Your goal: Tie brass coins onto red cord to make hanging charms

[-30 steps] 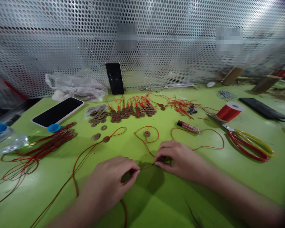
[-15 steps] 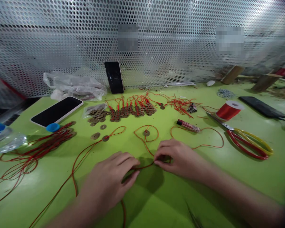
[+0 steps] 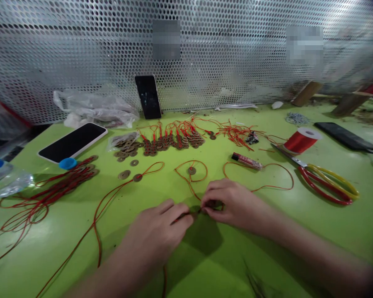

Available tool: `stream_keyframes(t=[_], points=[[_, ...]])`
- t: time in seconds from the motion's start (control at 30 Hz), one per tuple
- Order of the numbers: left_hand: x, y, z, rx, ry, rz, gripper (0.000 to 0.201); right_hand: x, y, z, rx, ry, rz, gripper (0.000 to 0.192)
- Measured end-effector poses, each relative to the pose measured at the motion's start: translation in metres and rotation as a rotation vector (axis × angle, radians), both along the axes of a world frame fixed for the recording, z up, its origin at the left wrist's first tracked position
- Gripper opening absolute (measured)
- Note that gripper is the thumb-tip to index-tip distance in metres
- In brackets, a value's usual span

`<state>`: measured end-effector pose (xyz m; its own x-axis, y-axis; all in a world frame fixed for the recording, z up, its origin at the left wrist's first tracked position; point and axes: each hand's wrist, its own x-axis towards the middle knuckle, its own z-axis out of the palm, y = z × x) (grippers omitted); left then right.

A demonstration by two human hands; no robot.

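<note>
Your left hand (image 3: 161, 227) and right hand (image 3: 233, 205) nearly meet, each pinched finger to thumb on the red cord (image 3: 194, 192), a short stretch of it between them; the cord runs ahead from your right fingertips to a loop, with one holed coin (image 3: 191, 170) inside it, just beyond the grip; that strand looks partway, its coin seemingly threaded, the part at your fingers unfinished.

Left and ahead of the pinch lies one threaded coin (image 3: 137, 177) with a small loop and long tails, apparently waiting for the same handling; near it sit one single loose coin (image 3: 134, 162) and a small overlapping stack (image 3: 124, 174), probably two; farther ahead, the row of corded coins (image 3: 164, 142) looks finished, too layered to count; far left is one bundle of strung coins (image 3: 71, 178), also uncountable.

Right of your grip you have one black-ended printed tube (image 3: 247, 160), one spool of red thread (image 3: 301, 140) and one pair of scissors (image 3: 325, 184); two smartphones stand or lie ahead and left, one propped (image 3: 148, 97), one flat (image 3: 73, 142).
</note>
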<state>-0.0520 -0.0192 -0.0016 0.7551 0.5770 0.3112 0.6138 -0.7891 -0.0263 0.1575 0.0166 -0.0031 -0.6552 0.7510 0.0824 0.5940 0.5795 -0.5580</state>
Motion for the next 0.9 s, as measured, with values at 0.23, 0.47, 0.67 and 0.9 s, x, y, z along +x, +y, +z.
stream_keyframes(t=[0.23, 0.47, 0.67, 0.9], points=[[0.0001, 0.0007, -0.0001, 0.008, -0.022, 0.000, 0.017, 0.0014, 0.0007, -0.0019, 0.024, -0.011, 0.033, 0.012], [0.0010, 0.0012, -0.0007, 0.011, -0.035, 0.003, 0.021, 0.0010, 0.0002, -0.0027, 0.037, -0.002, 0.048, 0.011], [-0.0011, -0.0014, 0.0008, -0.024, 0.001, 0.002, 0.023, -0.0003, 0.0004, -0.0025, 0.041, -0.016, 0.033, 0.011], [0.0005, -0.0020, -0.0012, -0.022, -0.013, 0.016, 0.017, -0.0003, -0.0017, 0.0013, 0.063, -0.050, 0.031, 0.010]])
